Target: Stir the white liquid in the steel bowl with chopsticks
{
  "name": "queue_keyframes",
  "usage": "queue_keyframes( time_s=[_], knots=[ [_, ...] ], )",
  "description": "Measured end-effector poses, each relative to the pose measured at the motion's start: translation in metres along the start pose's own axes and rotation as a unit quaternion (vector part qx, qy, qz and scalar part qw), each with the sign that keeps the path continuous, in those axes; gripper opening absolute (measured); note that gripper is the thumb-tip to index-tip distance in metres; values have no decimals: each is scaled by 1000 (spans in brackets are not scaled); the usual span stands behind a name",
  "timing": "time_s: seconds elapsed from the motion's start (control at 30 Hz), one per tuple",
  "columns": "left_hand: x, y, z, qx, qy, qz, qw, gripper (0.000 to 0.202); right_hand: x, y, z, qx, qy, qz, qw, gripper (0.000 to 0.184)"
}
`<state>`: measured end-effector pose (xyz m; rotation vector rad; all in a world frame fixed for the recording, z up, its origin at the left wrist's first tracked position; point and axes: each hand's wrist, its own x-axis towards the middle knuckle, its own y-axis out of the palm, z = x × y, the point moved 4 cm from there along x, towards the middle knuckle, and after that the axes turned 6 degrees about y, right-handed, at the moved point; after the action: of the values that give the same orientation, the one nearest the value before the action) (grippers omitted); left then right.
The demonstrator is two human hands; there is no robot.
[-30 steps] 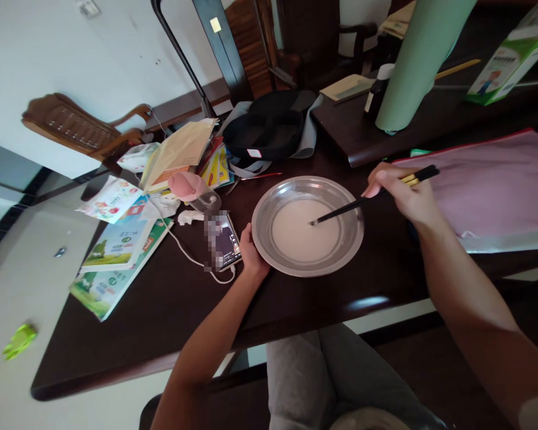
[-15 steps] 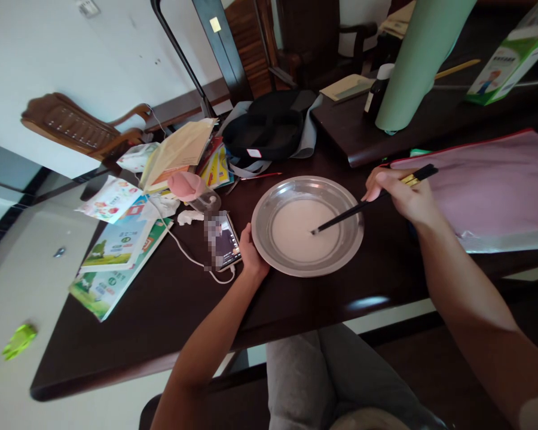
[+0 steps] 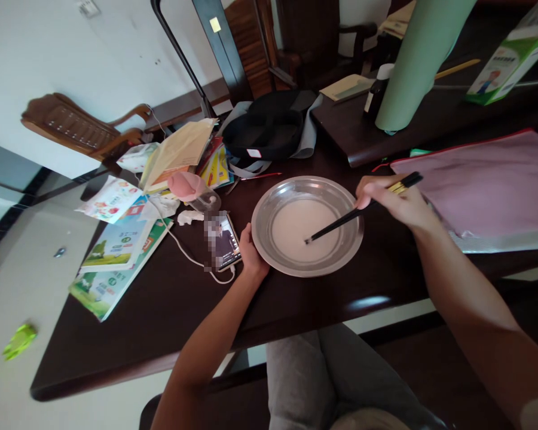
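A round metal bowl stands on the dark table, holding a milky white liquid. My left hand grips the bowl's left rim, the thumb on the near side and the other fingers hidden beneath or behind it. Black chopsticks with gold bands are held in my right hand, above the bowl's right rim. Their tips dip into the liquid near its middle. Whether one or two sticks are there is hard to make out, as they lie close together.
Left of the bowl lies a phone with a white cable. Beyond it are a pink-lidded cup, booklets and a black bag. A pink zip pouch lies to the right, below a green cylinder.
My right hand has moved a little left, closer to the bowl, and the chopstick tips have shifted left and nearer me in the liquid. My left hand and the bowl have stayed put.
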<state>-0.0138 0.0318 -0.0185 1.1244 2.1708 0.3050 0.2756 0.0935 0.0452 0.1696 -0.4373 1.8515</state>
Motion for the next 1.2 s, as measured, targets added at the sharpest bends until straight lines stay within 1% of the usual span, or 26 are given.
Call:
queue_keyframes(
  time_s=[0.03,0.07,0.1,0.17,0.23,0.27,0.3,0.33,0.4,0.47,0.5,0.53,0.57,0.6,0.67,0.7,0.73,0.77,0.83,0.9,0.93,0.97,1.03,1.13,1.17,1.2],
  knots=[
    [0,0,0,3,-2,0,1000,30,0,4,1,-17,4,28,999,34],
    [-1,1,0,5,-5,1,1000,32,0,7,1,-34,4,43,999,31],
    [-1,1,0,4,-7,3,1000,33,0,8,2,-47,0,43,998,27],
    [1,0,1,-1,-9,9,1000,34,1,5,2,-61,-10,1,998,26],
    [2,-1,2,-8,-3,13,1000,31,1,-4,0,-51,-15,-64,997,31],
    [4,-2,3,-10,1,13,1000,29,1,-7,-1,-35,-19,-87,995,36],
    [5,-3,3,-12,5,14,1000,28,1,-10,-1,-17,-23,-98,995,39],
    [6,-4,4,-12,8,15,1000,27,0,-10,-1,0,-24,-94,995,42],
    [7,-5,4,-8,12,19,1000,26,0,-5,0,7,-16,-47,999,40],
    [7,-5,4,-4,13,23,1000,26,0,4,2,-20,-8,19,1000,34],
    [6,-4,3,-2,13,24,1000,26,0,8,3,-36,-8,38,999,31],
    [6,-4,3,-1,12,23,1000,26,1,10,4,-49,-12,42,998,29],
    [5,-4,3,0,10,23,1000,26,1,9,4,-59,-16,31,998,28],
    [5,-3,3,0,8,22,1000,26,2,6,4,-63,-16,6,998,29],
    [5,-3,3,-4,7,22,1000,26,2,-3,2,-52,-13,-62,997,36],
    [5,-3,3,-6,7,22,1000,25,2,-7,1,-38,-13,-89,995,40],
    [5,-4,3,-7,7,23,1000,25,1,-10,0,-22,-13,-102,994,44],
    [6,-4,3,-7,8,24,1000,25,0,-12,-1,-7,-12,-100,995,46],
    [7,-6,4,-6,9,29,1000,24,0,-8,0,3,-3,-52,999,45],
    [9,-7,5,-7,10,33,999,25,0,1,2,-15,4,9,1000,38],
    [9,-7,5,-7,9,35,999,25,0,5,3,-29,2,26,999,35],
    [9,-7,5,-8,9,36,999,25,1,7,4,-42,-1,29,999,32],
    [9,-7,6,-4,11,36,999,25,2,5,4,-60,-5,-2,998,31],
    [8,-6,5,2,13,31,999,25,1,-7,2,-40,-4,-80,996,38],
    [8,-6,5,2,14,29,999,25,1,-10,1,-25,-7,-92,995,41],
    [8,-6,5,1,15,27,1000,25,0,-11,1,-11,-9,-89,996,44]
  ],
)
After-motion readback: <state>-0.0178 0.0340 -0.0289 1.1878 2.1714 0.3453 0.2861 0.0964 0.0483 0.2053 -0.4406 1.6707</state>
